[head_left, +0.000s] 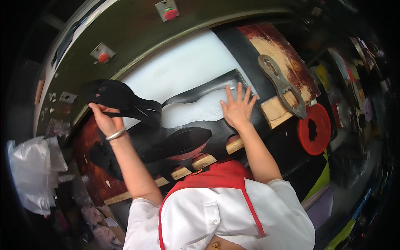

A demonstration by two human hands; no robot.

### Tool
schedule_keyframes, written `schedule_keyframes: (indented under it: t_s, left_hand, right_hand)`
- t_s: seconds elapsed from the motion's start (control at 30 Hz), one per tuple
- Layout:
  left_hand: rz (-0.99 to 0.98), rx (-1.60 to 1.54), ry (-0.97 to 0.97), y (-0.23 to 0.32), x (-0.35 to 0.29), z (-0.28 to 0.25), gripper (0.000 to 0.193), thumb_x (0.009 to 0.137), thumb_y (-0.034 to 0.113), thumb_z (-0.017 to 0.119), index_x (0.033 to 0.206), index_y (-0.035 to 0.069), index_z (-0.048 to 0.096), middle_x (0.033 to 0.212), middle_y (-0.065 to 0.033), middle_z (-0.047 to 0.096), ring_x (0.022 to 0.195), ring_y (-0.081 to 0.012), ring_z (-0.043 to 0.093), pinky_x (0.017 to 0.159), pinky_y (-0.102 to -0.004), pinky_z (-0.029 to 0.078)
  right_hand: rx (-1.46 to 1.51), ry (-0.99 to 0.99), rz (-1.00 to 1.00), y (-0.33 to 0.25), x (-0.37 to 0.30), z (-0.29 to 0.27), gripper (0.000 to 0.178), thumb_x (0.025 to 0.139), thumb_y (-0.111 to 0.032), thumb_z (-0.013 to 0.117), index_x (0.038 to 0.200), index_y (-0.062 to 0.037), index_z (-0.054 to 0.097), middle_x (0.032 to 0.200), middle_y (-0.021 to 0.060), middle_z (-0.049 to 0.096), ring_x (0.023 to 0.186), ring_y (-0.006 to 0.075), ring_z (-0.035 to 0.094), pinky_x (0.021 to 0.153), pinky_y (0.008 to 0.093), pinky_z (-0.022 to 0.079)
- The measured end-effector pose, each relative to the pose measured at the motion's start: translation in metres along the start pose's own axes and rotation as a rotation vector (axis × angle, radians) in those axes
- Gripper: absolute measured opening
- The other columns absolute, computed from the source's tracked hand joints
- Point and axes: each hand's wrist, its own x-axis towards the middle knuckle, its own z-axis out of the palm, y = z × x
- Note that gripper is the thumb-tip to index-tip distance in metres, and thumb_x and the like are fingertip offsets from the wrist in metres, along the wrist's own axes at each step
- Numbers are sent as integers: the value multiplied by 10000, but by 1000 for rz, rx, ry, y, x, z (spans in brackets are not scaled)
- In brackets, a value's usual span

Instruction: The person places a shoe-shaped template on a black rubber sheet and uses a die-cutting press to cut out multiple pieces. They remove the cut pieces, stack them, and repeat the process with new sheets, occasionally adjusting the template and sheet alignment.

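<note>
Clothes: a white shirt (187, 221) and a red apron (216, 176), close to the table's front edge.
Table (110, 183): reddish brown wood, with pale wooden strips (204, 161) along the front edge, partly under black material.
Bags (31, 177): clear plastic, hanging just beyond the table's left edge.
Black piece (183, 141): long and rounded, lying near the middle of the front edge.
Black sheet (221, 132): spread over the middle of the table, with a long, sole-shaped opening that shows white.
Left hand (107, 121): toward the table's left edge, a bracelet (116, 134) at the wrist; thumb and fingers pinched together on the black bundle.
Black bundle (114, 95): bunched and folded, raised at the far left of the table; I cannot tell whether it joins the sheet.
Right hand (239, 107): palm down, fingers spread wide, resting on the right end of the opening and gripping nothing.
Red disc (304, 130): just beside the table's right edge, a dark hole at its middle.
Metal frame (282, 82): grey, with openings, lying toward the table's right edge.
White board (179, 60): along the table's far edge, partly under the sheet.
Green beam (133, 38): across the far edge, bearing two red buttons (170, 14).
</note>
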Motion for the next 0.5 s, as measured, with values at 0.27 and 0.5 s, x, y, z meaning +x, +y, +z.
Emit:
schedule_keyframes:
  t_s: [0.27,0.5]
  left_hand:
    - [285,335,501,90,-12,8,499,1005,402,456,1200,-49,540,1201,-152,604,1092,-278,592,964,-436,478]
    - [261,297,727,103,-8,-58,527,1014,421,408,1216,-51,529,1233,-168,593,1110,-318,578,984,-459,457]
  right_hand:
    - [-59,50,-42,2,1,1,607,955,-502,408,1496,-248,299,1557,190,181,1412,483,119,1084,686,82]
    - [-57,154,-85,8,0,11,580,950,-492,424,1476,-260,347,1535,195,239,1396,490,162,1069,698,112]
